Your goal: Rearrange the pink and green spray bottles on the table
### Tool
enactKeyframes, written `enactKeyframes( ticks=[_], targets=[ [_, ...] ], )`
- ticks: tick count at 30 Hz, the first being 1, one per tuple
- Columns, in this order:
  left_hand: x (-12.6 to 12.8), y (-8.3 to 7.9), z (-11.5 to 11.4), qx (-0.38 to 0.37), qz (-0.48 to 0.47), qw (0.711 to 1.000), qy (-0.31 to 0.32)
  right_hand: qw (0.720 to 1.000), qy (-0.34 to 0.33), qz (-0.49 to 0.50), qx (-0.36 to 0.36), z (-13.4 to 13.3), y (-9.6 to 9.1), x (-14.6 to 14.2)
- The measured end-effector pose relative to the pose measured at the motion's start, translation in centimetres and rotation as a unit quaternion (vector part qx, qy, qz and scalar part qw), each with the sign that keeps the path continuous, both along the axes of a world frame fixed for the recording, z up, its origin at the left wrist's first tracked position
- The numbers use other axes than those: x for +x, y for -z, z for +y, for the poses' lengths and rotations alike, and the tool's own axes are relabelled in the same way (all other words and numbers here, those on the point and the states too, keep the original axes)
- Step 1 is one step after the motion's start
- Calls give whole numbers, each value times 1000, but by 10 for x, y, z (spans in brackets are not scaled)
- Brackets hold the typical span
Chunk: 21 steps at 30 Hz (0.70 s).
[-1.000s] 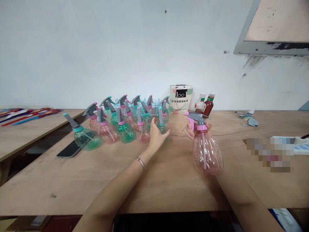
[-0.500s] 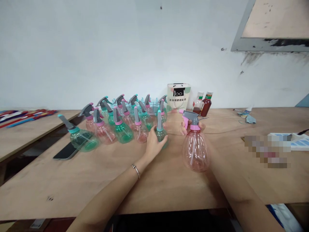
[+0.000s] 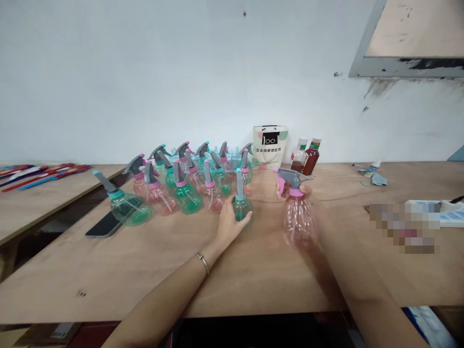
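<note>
My left hand (image 3: 232,217) is wrapped round the lower body of a green spray bottle (image 3: 242,207) with a grey and teal trigger head. That bottle stands upright at the right end of the front row. My right hand (image 3: 306,192) grips a clear pink spray bottle (image 3: 299,220) at its neck, from behind. Its grey and pink head points left, and my fingers show by the trigger. Most of this hand is hidden behind the bottle. To the left stand several other spray bottles in rows, among them a green one (image 3: 187,199) and a pink one (image 3: 213,198).
A phone (image 3: 103,226) lies beside the leftmost bottle. Against the wall stand a paper bag (image 3: 270,147) and two sauce bottles (image 3: 311,157). A small glue bottle (image 3: 373,168) and a white tray (image 3: 416,212) are at the right. Colourful strips (image 3: 36,174) lie on the left table.
The pink bottle in my right hand has moved slightly up and away from me. My left hand stays round the green bottle. The whole view has shifted a little.
</note>
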<state>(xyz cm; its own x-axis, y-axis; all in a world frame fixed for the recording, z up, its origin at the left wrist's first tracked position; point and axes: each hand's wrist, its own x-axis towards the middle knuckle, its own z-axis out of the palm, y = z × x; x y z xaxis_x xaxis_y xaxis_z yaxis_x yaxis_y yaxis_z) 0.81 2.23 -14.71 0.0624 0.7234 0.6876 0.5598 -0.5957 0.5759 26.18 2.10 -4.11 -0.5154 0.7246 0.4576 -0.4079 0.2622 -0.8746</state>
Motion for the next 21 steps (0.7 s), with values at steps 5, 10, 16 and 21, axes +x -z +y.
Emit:
enactKeyframes(
  ticks=[5, 10, 16, 21],
  targets=[
    [-1, -1, 0, 1, 13, 1000, 2, 967, 247, -55, 25, 34, -4, 53],
    [-1, -2, -1, 2, 7, 1000, 6, 785, 608, -46, 109, 63, 13, 120],
    [0, -2, -2, -22, -2, 1000, 6, 717, 681, -124, 88, 66, 42, 134],
    [0, -2, -2, -22, -4, 1000, 12, 683, 699, -195, 89, 68, 52, 129]
  ],
)
